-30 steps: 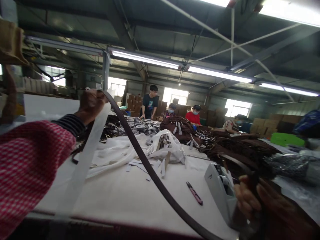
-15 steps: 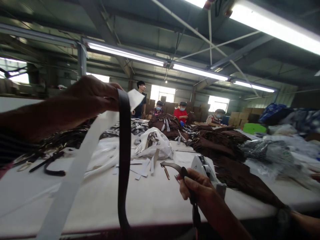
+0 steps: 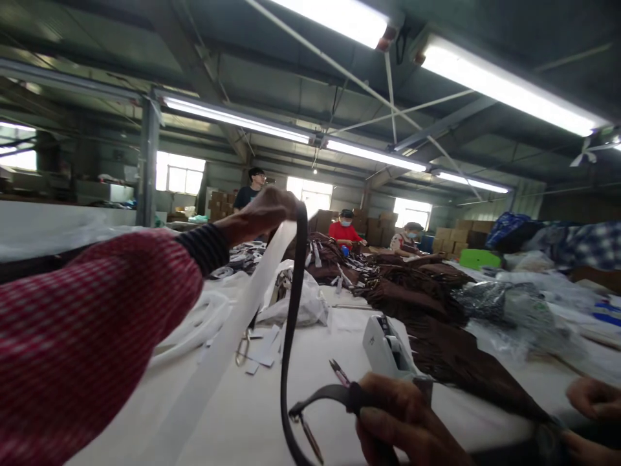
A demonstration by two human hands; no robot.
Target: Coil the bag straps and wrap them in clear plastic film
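Observation:
My left hand (image 3: 272, 210) is raised at mid-view, its fingers closed on the upper end of a dark strap (image 3: 294, 304) and a long white strip (image 3: 228, 330). The strap hangs in a curve towards the bottom edge; the strip slants down to the left. Low on the right, my right hand (image 3: 398, 414) pinches a dark strap piece (image 3: 325, 393) whose free end carries a metal clasp (image 3: 309, 437). Small pointed snips (image 3: 338, 372) lie on the white table (image 3: 242, 414) just beyond that hand.
A white tape dispenser (image 3: 381, 343), a plastic bag (image 3: 310, 301) and paper pieces (image 3: 264, 349) lie on the table. Brown material (image 3: 451, 356) is heaped at right, beside clear plastic. Another person's hands (image 3: 594, 401) are at the right edge; people (image 3: 344, 230) are farther back.
My left hand has moved right and away with the strap and strip, and more of the sleeve shows. My right hand is lower. The view has shifted, and the other person's hands show more.

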